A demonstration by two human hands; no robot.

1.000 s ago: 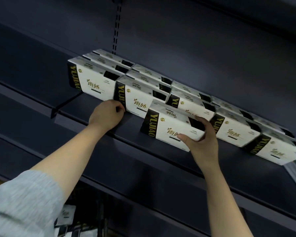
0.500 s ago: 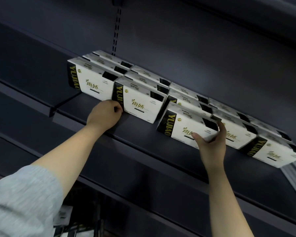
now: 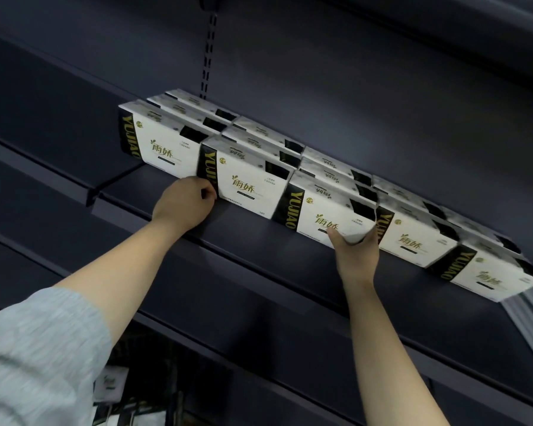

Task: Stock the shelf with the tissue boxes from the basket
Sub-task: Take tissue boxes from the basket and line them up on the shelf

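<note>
Several white and black tissue boxes with gold lettering stand in rows on a dark shelf (image 3: 259,244). My right hand (image 3: 356,256) grips the lower right corner of the third front-row box (image 3: 323,213), thumb on its face and fingers round its right side. That box stands in line between its neighbours. My left hand (image 3: 183,202) is curled against the lower left corner of the second front-row box (image 3: 246,182); its fingertips touch the box's black end. The basket shows only as dim wire shapes at the bottom left.
Behind the front row stand two more rows of the same boxes (image 3: 259,133). A slotted upright (image 3: 208,56) runs up the back wall. More dark shelving lies below, with white packs (image 3: 110,384) dimly seen at the bottom left.
My right hand has pushed the third box back and to the right into the front row, level with its neighbours. My left hand has stayed at the second box's corner.
</note>
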